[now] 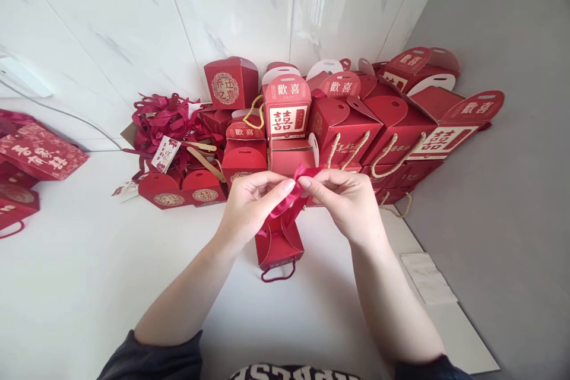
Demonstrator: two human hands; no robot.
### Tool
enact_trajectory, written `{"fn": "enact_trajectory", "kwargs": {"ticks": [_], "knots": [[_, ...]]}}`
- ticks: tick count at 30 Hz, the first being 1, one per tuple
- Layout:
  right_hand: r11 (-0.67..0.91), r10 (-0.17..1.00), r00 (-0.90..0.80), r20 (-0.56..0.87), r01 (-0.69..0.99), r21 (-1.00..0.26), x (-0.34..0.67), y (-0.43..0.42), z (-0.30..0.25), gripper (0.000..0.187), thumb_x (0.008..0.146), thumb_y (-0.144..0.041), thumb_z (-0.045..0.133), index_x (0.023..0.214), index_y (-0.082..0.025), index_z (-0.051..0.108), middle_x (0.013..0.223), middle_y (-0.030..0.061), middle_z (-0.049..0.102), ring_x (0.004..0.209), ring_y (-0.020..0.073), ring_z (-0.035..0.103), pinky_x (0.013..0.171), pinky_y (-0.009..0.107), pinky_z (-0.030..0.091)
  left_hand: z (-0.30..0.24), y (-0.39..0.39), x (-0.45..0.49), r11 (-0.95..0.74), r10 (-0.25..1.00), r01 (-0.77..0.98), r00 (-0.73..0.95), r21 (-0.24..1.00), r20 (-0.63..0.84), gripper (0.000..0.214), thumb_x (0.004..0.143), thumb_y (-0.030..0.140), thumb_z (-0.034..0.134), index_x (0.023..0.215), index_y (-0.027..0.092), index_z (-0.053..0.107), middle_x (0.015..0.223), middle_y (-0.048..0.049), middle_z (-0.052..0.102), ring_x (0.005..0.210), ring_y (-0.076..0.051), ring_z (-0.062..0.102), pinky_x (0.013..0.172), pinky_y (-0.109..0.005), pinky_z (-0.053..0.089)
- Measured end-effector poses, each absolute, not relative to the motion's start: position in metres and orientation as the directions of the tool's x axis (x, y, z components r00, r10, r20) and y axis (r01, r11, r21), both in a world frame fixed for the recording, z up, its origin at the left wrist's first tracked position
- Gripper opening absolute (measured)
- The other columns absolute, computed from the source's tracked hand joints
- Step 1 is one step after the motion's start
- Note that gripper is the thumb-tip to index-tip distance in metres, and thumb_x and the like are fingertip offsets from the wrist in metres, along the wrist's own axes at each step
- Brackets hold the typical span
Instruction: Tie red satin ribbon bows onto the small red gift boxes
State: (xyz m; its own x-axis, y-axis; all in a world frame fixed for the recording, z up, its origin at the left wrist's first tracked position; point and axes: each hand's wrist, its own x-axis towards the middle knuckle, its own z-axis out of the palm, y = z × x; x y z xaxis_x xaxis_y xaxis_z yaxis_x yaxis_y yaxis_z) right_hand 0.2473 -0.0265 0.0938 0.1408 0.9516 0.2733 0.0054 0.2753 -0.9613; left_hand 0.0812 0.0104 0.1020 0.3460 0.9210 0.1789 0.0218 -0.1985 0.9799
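Note:
Both hands meet over a small red gift box (281,247) that stands on the white tabletop with a dark red cord handle on its near side. A crimson satin ribbon (285,205) rises from the box's top. My left hand (256,199) pinches the ribbon between thumb and fingers. Close beside it, my right hand (350,199) also pinches the ribbon, thumb tip near the left thumb. The fingers partly hide the ribbon's upper part. Behind the hands, an open red box (287,119) with its printed flap raised faces me.
Many red gift boxes (342,124), some with gold rope handles, are stacked along the tiled wall (240,6). A heap of crimson ribbons (164,122) lies at their left. More red boxes (48,151) sit at far left. A grey wall (503,202) bounds the right side.

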Motion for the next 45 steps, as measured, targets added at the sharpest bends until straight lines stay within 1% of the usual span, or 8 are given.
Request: {"fn": "enact_trajectory", "kwargs": {"ticks": [7,16,26,29,31,35,39,45], "knots": [[0.238,0.968,0.096,0.233,-0.041,-0.97,0.25,-0.024,0.092,0.027,0.069,-0.043,0.083,0.069,-0.019,0.07,0.068,0.0018,0.071,0.063,0.0155,0.066,0.062,0.028,0.057,0.104,0.012,0.08,-0.253,0.914,0.059,0.343,0.966,0.218,0.019,0.08,0.038,0.074,0.079,0.019,0.074,0.07,-0.0008,0.067,0.064,-0.012,0.058,0.058,-0.023,0.045],[0.235,0.972,-0.002,0.236,0.03,-0.971,0.255,-0.025,0.094,0.022,0.077,-0.04,0.078,0.071,-0.019,0.075,0.065,0.0007,0.071,0.062,0.014,0.065,0.062,0.026,0.054,0.107,0.014,0.078,-0.228,0.908,0.039,0.369,0.973,0.198,0.023,0.083,0.037,0.07,0.07,0.018,0.069,0.063,0.0017,0.06,0.06,-0.009,0.055,0.056,-0.02,0.045],[0.201,0.976,-0.102,0.195,0.06,-0.978,0.26,-0.025,0.095,0.024,0.076,-0.041,0.079,0.073,-0.018,0.075,0.069,0.0028,0.072,0.065,0.0163,0.067,0.064,0.031,0.056,0.108,0.012,0.074,-0.208,0.872,0.07,0.466,0.976,0.152,0.02,0.084,0.035,0.07,0.073,0.019,0.071,0.071,-0.0019,0.07,0.067,-0.014,0.066,0.062,-0.022,0.054],[0.214,0.975,-0.082,0.207,0.082,-0.973,0.26,-0.026,0.094,0.024,0.077,-0.041,0.078,0.074,-0.018,0.073,0.072,0.0029,0.072,0.068,0.0174,0.067,0.065,0.032,0.057,0.109,0.014,0.073,-0.272,0.865,0.101,0.462,0.957,0.197,0.022,0.086,0.037,0.066,0.077,0.018,0.07,0.074,-0.003,0.069,0.07,-0.015,0.066,0.066,-0.025,0.055],[0.259,0.965,-0.06,0.254,0.105,-0.96,0.26,-0.027,0.096,0.022,0.079,-0.04,0.077,0.075,-0.019,0.072,0.075,0.0026,0.072,0.071,0.0175,0.067,0.066,0.032,0.057,0.108,0.02,0.068,-0.372,0.815,0.121,0.517,0.921,0.261,0.018,0.084,0.036,0.069,0.09,0.019,0.07,0.086,-0.0045,0.07,0.08,-0.017,0.067,0.074,-0.027,0.055],[0.34,0.939,0.016,0.344,0.106,-0.934,0.261,-0.036,0.106,0.016,0.08,-0.035,0.077,0.08,-0.021,0.071,0.075,0.0011,0.071,0.069,0.016,0.066,0.064,0.03,0.057,0.095,0.037,0.053,-0.481,0.563,0.04,0.78,0.876,0.274,0.073,0.06,0.029,0.088,0.126,0.027,0.058,0.126,-0.0092,0.063,0.116,-0.027,0.061,0.098,-0.037,0.051],[0.396,0.912,0.076,0.404,0.102,-0.913,0.261,-0.046,0.123,0.016,0.079,-0.037,0.077,0.079,-0.023,0.07,0.073,0.0006,0.071,0.064,0.0164,0.066,0.058,0.031,0.058,0.069,0.048,0.047,-0.445,0.389,0.02,0.905,0.895,0.173,0.094,0.051,0.029,0.092,0.135,0.027,0.051,0.134,-0.013,0.058,0.126,-0.033,0.056,0.106,-0.046,0.046],[0.465,0.863,0.106,0.493,0.213,-0.859,0.256,-0.049,0.149,0.023,0.077,-0.045,0.077,0.077,-0.024,0.068,0.072,0.0007,0.071,0.065,0.0183,0.067,0.055,0.032,0.057,0.034,0.052,0.052,-0.419,0.463,-0.008,0.858,0.908,0.221,0.088,0.051,0.03,0.092,0.13,0.024,0.053,0.134,-0.0157,0.057,0.127,-0.035,0.054,0.107,-0.05,0.043]]}}
